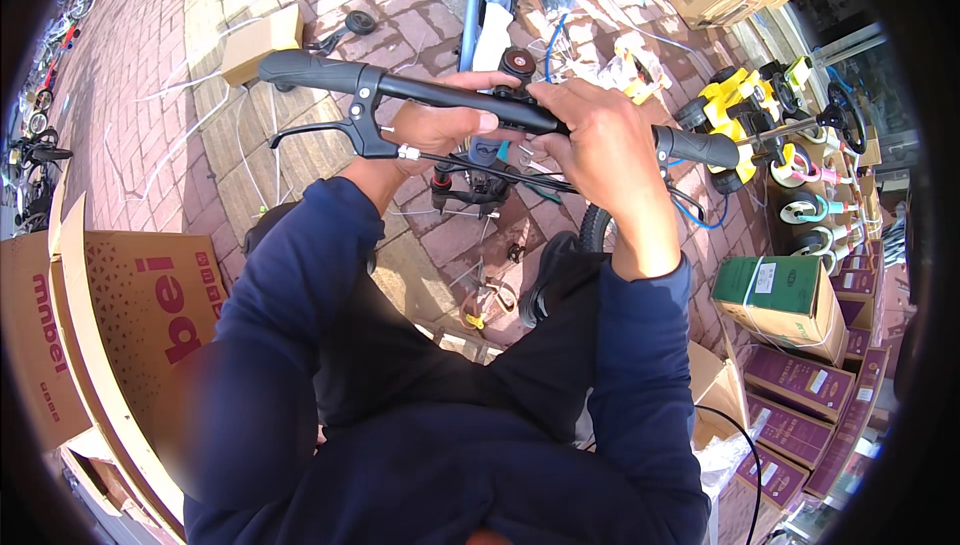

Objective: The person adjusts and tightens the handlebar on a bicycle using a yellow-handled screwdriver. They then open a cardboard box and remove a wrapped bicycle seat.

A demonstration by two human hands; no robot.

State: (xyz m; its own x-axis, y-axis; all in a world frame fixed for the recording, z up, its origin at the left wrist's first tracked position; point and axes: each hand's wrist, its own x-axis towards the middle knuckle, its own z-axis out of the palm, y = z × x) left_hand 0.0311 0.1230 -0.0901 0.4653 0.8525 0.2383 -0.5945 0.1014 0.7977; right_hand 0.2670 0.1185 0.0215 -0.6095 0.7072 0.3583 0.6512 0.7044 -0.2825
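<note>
Head view: left hand [440, 125] curls round the black tubular handlebar [415, 91] beside the round black cap [518, 62], right hand [612, 135] gripping across from it, above red brick paving [185, 130]; uneven pressure could twist the handlebar, swinging the curved black brake lever [364, 131] askew.
</note>
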